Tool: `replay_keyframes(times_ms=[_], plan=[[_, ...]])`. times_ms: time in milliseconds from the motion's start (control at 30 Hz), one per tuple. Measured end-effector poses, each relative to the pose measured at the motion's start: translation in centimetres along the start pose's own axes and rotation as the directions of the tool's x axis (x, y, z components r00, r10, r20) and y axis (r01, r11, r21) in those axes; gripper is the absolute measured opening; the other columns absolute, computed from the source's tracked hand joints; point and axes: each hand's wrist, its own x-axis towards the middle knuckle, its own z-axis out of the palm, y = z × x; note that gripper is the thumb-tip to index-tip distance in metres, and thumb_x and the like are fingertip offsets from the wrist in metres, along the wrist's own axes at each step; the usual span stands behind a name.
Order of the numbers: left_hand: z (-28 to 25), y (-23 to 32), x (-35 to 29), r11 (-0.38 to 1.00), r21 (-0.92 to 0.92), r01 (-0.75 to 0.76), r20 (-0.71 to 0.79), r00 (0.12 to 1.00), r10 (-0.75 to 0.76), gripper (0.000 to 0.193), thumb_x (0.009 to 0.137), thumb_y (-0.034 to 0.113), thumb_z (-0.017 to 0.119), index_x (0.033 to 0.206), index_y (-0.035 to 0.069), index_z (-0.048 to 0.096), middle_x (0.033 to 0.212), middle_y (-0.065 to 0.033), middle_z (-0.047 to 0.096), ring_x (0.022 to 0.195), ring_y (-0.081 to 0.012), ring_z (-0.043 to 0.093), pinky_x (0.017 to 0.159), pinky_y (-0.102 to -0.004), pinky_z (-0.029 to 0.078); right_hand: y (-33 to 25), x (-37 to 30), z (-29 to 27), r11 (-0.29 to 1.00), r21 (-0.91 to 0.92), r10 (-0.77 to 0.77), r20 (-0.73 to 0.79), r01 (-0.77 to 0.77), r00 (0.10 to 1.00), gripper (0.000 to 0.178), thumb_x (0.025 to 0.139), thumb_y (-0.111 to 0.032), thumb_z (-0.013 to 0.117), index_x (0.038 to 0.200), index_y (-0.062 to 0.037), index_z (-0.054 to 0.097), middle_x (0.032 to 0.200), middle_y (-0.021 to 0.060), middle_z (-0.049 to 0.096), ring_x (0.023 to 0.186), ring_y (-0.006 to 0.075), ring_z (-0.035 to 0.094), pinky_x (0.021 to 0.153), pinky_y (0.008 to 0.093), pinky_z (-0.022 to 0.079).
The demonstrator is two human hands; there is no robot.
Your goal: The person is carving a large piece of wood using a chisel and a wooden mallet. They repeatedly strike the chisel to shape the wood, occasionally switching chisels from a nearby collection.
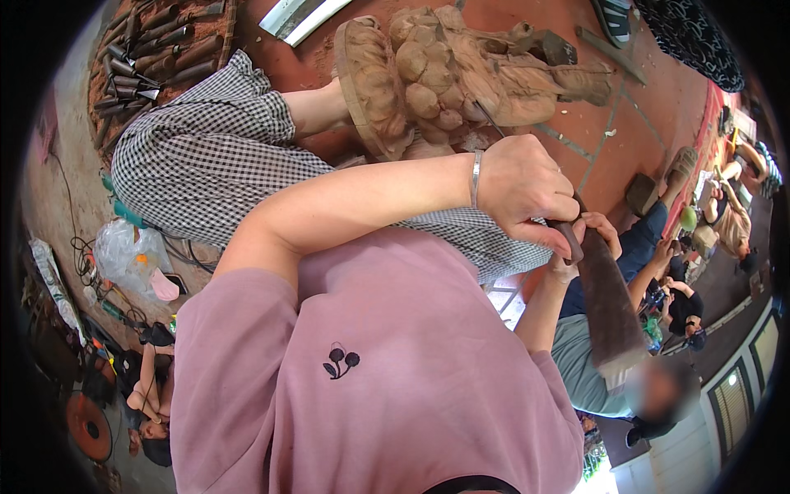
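A brown wood carving (436,78), with rounded fruit-like lumps and a disc-shaped base (359,86), lies on its side across the floor ahead of my legs. My left hand (522,185), a bracelet at its wrist, is closed around a carving chisel; its thin shank (489,119) reaches toward the carving, and its dark handle end (568,240) shows below the thumb. Beside that, my right hand (605,235) grips a long dark wooden mallet (609,309), which widens toward the lower right. The mallet partly hides the right hand's fingers.
Many wood-handled chisels (156,49) lie in a tray at upper left. A clear plastic bag (127,251) and cables are at the left. Close on the right sits another person (588,354); more people are farther off. A sandaled foot (613,20) stands beyond the carving.
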Motion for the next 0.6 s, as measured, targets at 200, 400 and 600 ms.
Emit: replay_keyframes(times_ms=[200,400,600], plan=[[-0.4,-0.2,-0.3,0.996,-0.02,-0.092,-0.017,0.996,0.092,0.05,0.08,0.057,0.064,0.06,0.014,0.045,0.056,0.0004,0.04,0.043,-0.0181,0.047,0.038,-0.0317,0.034,-0.4,0.2,-1.4,0.911,-0.408,0.122,0.112,-0.067,0.986,0.031,0.082,0.0,0.065,0.103,-0.0067,0.043,0.091,0.0086,0.056,0.083,0.02,0.056,0.086,0.0356,0.046],[0.8,1.0,-0.6,0.994,-0.059,-0.087,0.022,0.996,0.088,0.05,0.08,0.058,0.062,0.061,0.015,0.046,0.056,0.0006,0.04,0.041,-0.0176,0.047,0.037,-0.0318,0.033,-1.4,0.4,-0.5,0.978,-0.118,0.169,-0.029,-0.171,0.985,0.029,0.084,0.006,0.061,0.104,-0.0045,0.043,0.093,0.0088,0.054,0.084,0.0172,0.055,0.088,0.0356,0.045],[0.7,0.3,-0.7,0.999,-0.021,-0.05,0.026,0.998,0.05,0.049,0.079,0.059,0.063,0.062,0.015,0.048,0.056,0.001,0.041,0.042,-0.017,0.048,0.036,-0.0316,0.033,-2.1,0.6,0.0,0.974,-0.152,0.162,-0.056,-0.169,0.985,0.03,0.082,0.006,0.064,0.102,-0.0053,0.045,0.09,0.0082,0.055,0.083,0.0169,0.056,0.082,0.0338,0.048]])
